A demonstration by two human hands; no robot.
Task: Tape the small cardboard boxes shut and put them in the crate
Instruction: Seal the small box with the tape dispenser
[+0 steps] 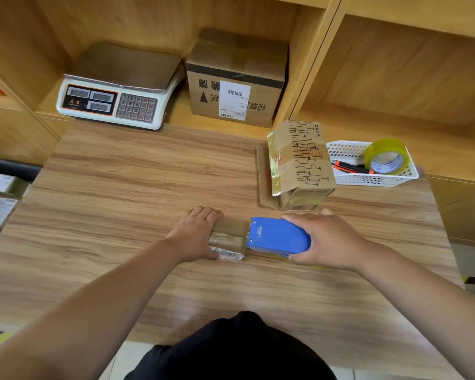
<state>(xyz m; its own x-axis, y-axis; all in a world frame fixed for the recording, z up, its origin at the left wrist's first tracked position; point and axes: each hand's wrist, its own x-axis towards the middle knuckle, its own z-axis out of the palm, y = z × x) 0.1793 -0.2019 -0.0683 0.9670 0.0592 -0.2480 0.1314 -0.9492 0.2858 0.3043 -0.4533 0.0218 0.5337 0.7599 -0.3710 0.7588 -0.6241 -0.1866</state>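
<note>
L hand (196, 233) clamps small box (229, 234). R hand (328, 239) wraps tape dispenser (279, 237), touching box's right end. If grip slackens, box could slide & tape wrinkle.

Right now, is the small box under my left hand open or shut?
Shut: the small box has flaps flat under the left hand, and the right hand holds the blue tape dispenser against its end.

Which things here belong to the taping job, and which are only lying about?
In use: small box, held by left hand; blue tape dispenser in right hand; printed box; crate.
Lying about: scale; large carton; white basket with tape roll.
</note>
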